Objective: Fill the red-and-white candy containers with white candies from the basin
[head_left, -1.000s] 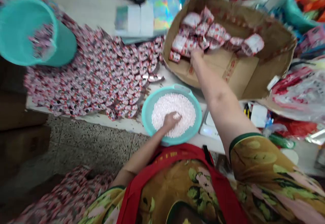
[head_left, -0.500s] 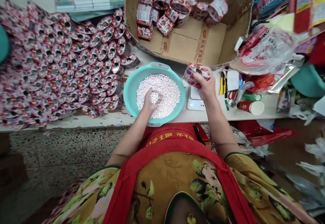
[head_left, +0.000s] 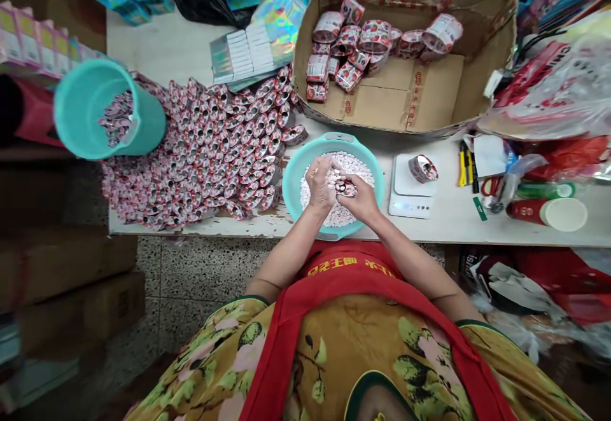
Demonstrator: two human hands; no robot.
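Over the turquoise basin (head_left: 292, 186) of small white pellets (head_left: 341, 219), my two hands meet. My left hand (head_left: 321, 186) is closed around a handful of the pellets, tipped toward the hole of a printed pack. That red and pink pack (head_left: 349, 190) is gripped by my right hand (head_left: 363, 201), low over the basin; fingers hide part of it. Right of the basin lies a white digital scale (head_left: 408, 201), its display lit. A similar printed pack (head_left: 422, 169) rests on the scale's upper right part.
Rows of printed packs (head_left: 205, 154) cover the table's left side, beside a turquoise bucket (head_left: 155, 125) with wrappers inside. Behind the basin stands a cardboard box (head_left: 477, 87) with loose packs. Cutters (head_left: 464, 165) and a red paper cup (head_left: 525, 211) lie at right.
My right hand has gone from the box to the basin with a pack. Another pack now sits on the scale. My left hand has lifted pellets up to the pack.
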